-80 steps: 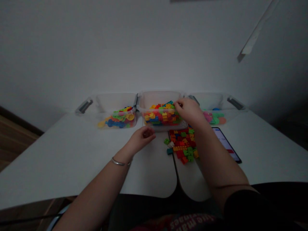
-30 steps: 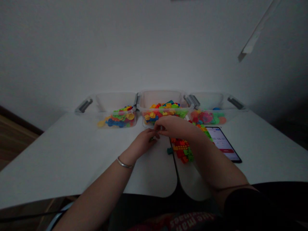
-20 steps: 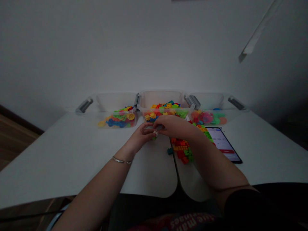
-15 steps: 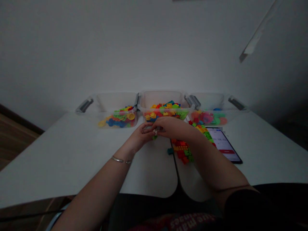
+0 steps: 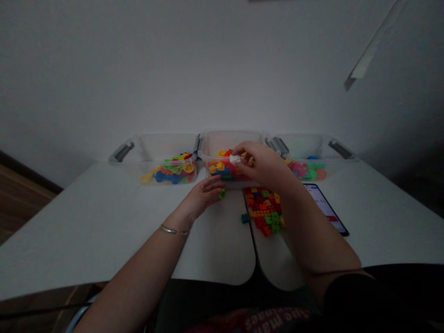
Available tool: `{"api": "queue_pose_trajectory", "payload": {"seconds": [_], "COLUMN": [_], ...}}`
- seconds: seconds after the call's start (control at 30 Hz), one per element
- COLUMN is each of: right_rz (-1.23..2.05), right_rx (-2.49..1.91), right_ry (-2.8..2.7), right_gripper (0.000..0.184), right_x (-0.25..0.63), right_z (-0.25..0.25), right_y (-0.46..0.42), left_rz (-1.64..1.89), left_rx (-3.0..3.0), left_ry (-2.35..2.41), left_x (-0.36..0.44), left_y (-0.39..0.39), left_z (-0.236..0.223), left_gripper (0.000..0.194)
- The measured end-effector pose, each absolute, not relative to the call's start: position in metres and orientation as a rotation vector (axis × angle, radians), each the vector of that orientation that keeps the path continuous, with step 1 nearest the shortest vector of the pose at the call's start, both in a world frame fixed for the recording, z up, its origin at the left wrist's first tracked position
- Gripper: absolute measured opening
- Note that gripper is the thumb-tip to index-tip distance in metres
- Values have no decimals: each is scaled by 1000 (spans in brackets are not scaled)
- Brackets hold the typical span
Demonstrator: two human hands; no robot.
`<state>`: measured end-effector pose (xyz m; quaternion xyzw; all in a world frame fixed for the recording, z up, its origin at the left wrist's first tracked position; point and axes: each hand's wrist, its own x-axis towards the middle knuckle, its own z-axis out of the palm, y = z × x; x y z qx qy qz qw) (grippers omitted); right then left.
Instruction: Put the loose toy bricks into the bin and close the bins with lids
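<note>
My left hand (image 5: 208,192) is closed on a small green toy brick (image 5: 222,194), held at the fingertips above the table. My right hand (image 5: 255,163) has a white toy brick (image 5: 235,159) pinched between thumb and fingers, at the front rim of the middle clear plastic bin (image 5: 231,134). Inside that bin lie several coloured bricks (image 5: 218,167), partly hidden by my right hand. A pile of red, orange and green bricks (image 5: 265,212) rests on the table, left of my right forearm. One dark teal brick (image 5: 245,218) sits just left of the pile.
A left clear bin (image 5: 166,135) and a right clear bin (image 5: 301,136) flank the middle one, both holding colourful plastic pieces. A phone (image 5: 328,208) lies right of my right forearm. A dark seam runs between two white tables (image 5: 222,249). The wall stands behind the bins.
My right hand has moved up and forward, away from my left hand, carrying the white brick to the middle bin. My left hand stays almost in place with the green brick.
</note>
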<state>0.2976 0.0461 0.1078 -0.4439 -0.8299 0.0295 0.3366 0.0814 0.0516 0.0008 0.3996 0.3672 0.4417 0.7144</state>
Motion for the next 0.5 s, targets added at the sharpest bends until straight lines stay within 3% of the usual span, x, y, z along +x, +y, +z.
{"api": "queue_pose_trajectory", "payload": {"seconds": [0.2, 0.5], "right_rz": [-34, -7], "right_rx": [-1352, -1625], "right_ry": [-1859, -1906], "right_gripper": [25, 29], "right_x": [321, 324], "right_z": [104, 91], "right_y": [64, 80], "left_rz": [1018, 1043], "left_rx": [884, 905], "left_ry": [852, 835], "left_x": [80, 79], "left_y": [52, 54], "left_z": [-1, -3], "left_gripper": [51, 47]}}
